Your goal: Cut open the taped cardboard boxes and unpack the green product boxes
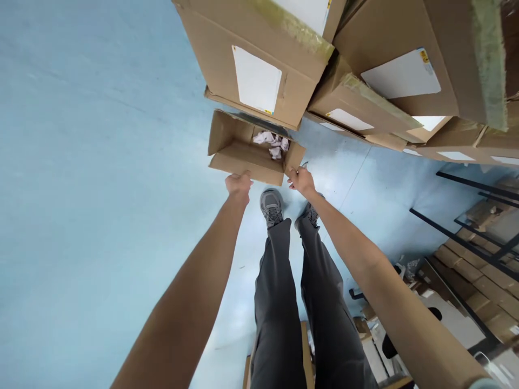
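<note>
An open cardboard box [247,166] is in front of my feet, its flaps spread. Crumpled pale paper [272,142] lies inside, toward its right end. My left hand [239,186] is closed on the near flap, thumb along the edge. At the right corner my right hand [300,180] pinches the side flap between thumb and fingers. The box's far edge sits close against a larger stacked carton [259,59], and its underside is hidden.
Taped cartons with white labels [401,73] stand along the far right. A black metal rack [458,240] with brown boxes is at the right. My shoes [271,205] stand just behind the box on the pale blue floor [101,189]. More boxes and clutter lie at the lower right.
</note>
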The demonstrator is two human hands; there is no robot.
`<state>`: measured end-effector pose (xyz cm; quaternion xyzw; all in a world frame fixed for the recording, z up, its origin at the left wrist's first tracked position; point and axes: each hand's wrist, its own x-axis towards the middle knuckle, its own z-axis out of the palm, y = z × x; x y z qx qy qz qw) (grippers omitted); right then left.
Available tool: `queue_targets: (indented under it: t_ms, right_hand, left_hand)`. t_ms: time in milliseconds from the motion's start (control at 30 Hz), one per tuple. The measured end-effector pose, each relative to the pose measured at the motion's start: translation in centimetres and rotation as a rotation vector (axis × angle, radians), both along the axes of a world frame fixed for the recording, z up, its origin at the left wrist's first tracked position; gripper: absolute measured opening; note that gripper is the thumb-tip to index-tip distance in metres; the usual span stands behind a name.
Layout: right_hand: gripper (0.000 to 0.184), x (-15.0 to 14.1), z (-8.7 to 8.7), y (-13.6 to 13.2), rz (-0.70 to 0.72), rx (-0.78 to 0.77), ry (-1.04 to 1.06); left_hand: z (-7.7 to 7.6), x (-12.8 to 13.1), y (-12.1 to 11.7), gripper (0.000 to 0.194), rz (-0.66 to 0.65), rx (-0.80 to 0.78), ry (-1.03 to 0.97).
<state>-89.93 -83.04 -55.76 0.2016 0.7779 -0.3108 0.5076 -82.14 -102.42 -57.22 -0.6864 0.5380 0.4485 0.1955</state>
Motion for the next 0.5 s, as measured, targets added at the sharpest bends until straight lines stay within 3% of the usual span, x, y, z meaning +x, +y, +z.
queue_targets:
  t_ms: [133, 333, 433, 500]
  right_hand:
    - [0.025, -1.2, 1.1, -0.8, -0.155, 0.011, -0.048]
    - [0.034, -3.2, -0.5, -1.5, -0.24, -0.038, -0.049]
    - [0.066, -1.3, 1.0, -0.6, -0.298, -0.04, -0.058]
    - [0.077, 1.2, 3.9, 0.5, -0.364, -0.085, -0.037]
  left_hand:
    - [0.9, -0.4, -0.2, 0.044, 0.028, 0.04, -0.026]
    - [0.2, -2.5, -0.6, 0.034, 0.187, 0.125, 0.06]
    - [2.4, -1.2, 0.1, 0.028, 0.176, 0.217, 0.067]
    - [5.5, 0.5, 0.9, 0.028, 0.128, 0.273, 0.039]
